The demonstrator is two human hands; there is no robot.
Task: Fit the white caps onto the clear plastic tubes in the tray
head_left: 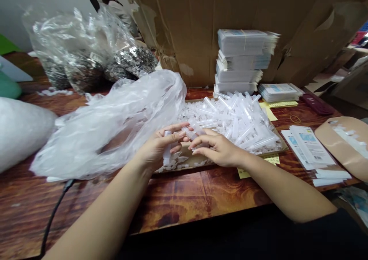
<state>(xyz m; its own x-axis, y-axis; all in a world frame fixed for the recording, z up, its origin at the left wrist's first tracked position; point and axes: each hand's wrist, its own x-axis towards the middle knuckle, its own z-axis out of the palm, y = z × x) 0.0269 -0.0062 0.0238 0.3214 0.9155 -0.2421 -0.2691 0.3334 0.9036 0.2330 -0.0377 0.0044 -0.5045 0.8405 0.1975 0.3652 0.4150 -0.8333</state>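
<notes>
My left hand (pixel 160 147) is curled around a clear plastic tube (pixel 167 147) that stands upright in its fingers. My right hand (pixel 216 148) pinches a second clear tube (pixel 192 131), its tip meeting the left hand's fingertips. Both hands hover over the near left corner of a shallow cardboard tray (pixel 283 147). A heap of the same clear tubes (pixel 238 120) fills the tray to the right of my hands. Small clear caps (pixel 178 162) lie scattered in the tray under my left hand.
A large crumpled clear plastic bag (pixel 115 122) lies left of the tray on the wooden table (pixel 184 198). Bags of dark small parts (pixel 86 66) sit at the back left. Stacked white packets (pixel 241 61) stand before a cardboard wall. Printed labels (pixel 309 147) and a black cable (pixel 54 214) lie nearby.
</notes>
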